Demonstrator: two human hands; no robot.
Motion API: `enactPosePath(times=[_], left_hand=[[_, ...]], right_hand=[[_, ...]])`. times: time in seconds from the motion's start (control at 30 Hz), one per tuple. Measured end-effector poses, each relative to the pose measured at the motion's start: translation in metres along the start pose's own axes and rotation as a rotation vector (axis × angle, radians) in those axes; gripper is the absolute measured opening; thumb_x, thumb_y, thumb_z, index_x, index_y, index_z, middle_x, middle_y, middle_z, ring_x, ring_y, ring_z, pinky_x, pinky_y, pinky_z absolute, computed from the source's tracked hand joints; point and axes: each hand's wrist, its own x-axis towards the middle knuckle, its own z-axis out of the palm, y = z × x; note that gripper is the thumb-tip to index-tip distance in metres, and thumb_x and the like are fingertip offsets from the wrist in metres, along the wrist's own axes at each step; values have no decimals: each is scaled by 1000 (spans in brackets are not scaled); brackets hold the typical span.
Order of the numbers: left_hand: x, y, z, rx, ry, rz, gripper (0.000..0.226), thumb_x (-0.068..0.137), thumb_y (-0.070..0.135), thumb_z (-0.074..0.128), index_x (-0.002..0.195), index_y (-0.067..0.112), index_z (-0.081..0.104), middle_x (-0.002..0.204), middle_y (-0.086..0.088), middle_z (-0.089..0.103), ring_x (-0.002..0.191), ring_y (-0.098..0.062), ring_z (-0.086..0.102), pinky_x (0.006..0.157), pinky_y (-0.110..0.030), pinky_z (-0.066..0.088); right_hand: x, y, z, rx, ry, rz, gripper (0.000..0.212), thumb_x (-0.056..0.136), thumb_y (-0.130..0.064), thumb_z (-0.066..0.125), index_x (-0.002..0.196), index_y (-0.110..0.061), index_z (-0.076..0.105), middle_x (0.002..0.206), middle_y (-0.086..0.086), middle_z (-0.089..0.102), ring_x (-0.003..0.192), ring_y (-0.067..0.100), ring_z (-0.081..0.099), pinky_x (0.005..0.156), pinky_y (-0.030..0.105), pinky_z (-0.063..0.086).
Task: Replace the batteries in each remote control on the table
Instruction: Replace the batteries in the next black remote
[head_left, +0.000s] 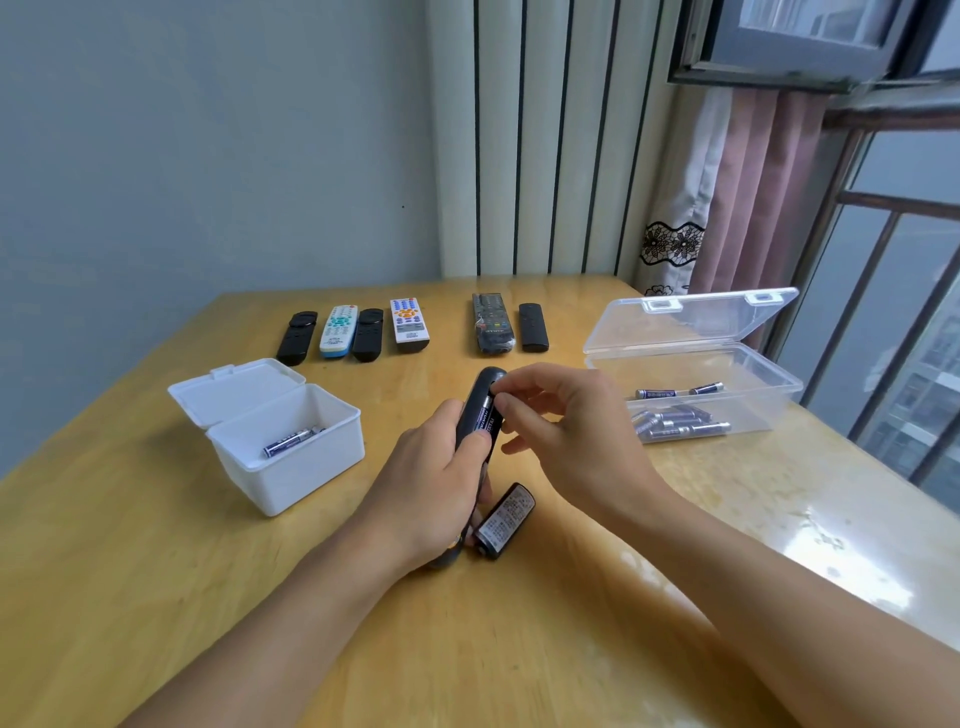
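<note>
Black plastic, light and rigid, is gripped at mid-body: an opened remote (477, 415) is held above the desk (156, 571) by the left hand (426, 493), while a battery (487, 415) in its bay is pinched at the top end by the right hand (561, 421). The smooth cell is judged slippery, best taken by its ends. The detached cover (506, 519) lies just below.

1 head-worn wide-angle view looks forward and down from close above the wooden table (156, 571), toward the wall (208, 156) and window (883, 260).
</note>
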Motion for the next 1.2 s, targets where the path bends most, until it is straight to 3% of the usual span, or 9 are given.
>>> enactPosePath(times=[0.17,0.3,0.57,0.83,1.0,1.1,1.2], left_hand=[[1,1,0,62,52,52,16,105,28,39,96,23,51,73,-11,66,56,-22,61,49,-32,51],[2,1,1,84,83,55,19,105,30,39,93,23,52,68,-7,65,63,-21,62,62,-47,53],[4,-5,-1,113,56,80,15,106,29,38,99,25,51,69,-5,65,53,-13,59,54,-38,53],[7,-4,-4,40,20,2,15,106,31,43,100,20,52,63,-1,63,53,-20,63,58,-39,53],[11,-8,-4,-120,11,-114,12,105,27,47,104,17,53,67,-6,64,53,-23,62,53,-35,53],[17,-13,-9,-447,49,-320,15,104,22,49,110,8,53,66,-10,62,49,-26,60,48,-33,52],[20,-16,-24,-761,96,-457,15,103,19,50,107,6,54,67,-11,61,45,-23,58,44,-28,50]], right_hand=[[0,-3,3,9,54,-35,8,90,-9,73,96,-12,76,80,-2,75,71,12,72,67,37,62],[1,-3,5,25,71,-30,6,87,-10,76,91,-13,76,78,-4,74,74,13,71,69,39,62],[7,-1,7,18,-20,7,7,92,-13,71,86,-14,74,76,-2,73,73,15,71,71,42,62],[13,0,8,148,-51,124,18,91,-13,74,79,-5,63,73,8,67,68,15,65,70,40,63],[7,-7,10,390,67,255,10,84,-9,80,86,-5,71,73,10,74,62,14,64,62,25,54],[12,-15,9,579,193,370,13,80,-9,82,84,0,73,66,6,69,61,15,65,64,22,56],[28,-40,33,598,44,437,16,79,-6,82,84,4,71,67,10,66,59,16,65,65,24,59]])
